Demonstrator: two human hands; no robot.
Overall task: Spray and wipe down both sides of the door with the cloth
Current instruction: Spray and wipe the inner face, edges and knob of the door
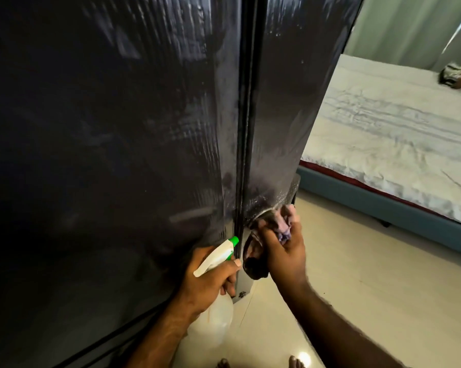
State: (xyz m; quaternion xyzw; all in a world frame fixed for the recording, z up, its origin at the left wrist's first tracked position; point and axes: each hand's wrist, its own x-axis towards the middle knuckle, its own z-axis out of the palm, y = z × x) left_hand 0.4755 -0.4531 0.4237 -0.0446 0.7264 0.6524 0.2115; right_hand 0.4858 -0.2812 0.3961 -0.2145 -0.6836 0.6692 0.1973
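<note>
Two faces of the dark door [112, 144] are showing, the broad one on the left and the narrower, streaked one on the right of its edge, and both are glistening with wet smears. Behind it, a bed [388, 144] is lying well apart, and pale floor tiles [370, 301] are running under the door's edge.

Going down in size, the spray bottle [216, 285] is sitting in the left hand [208, 282], whose fingers are wrapping its neck, with the green nozzle pointing at the door edge. The right hand [285, 256] is bunching the purple cloth [285, 227] and pressing it around the metal door handle [253, 251].

Risks, as I judge them: the door is standing free on its hinges, so pushing hard at the handle is likely to swing it away and leave patches unwiped. Liquid is beading near the handle and may be dripping onto the tiles beside the bare toes [295, 361], making a slippery spot. Squeezing the trigger this close could be wetting the cloth hand instead of the panel.
</note>
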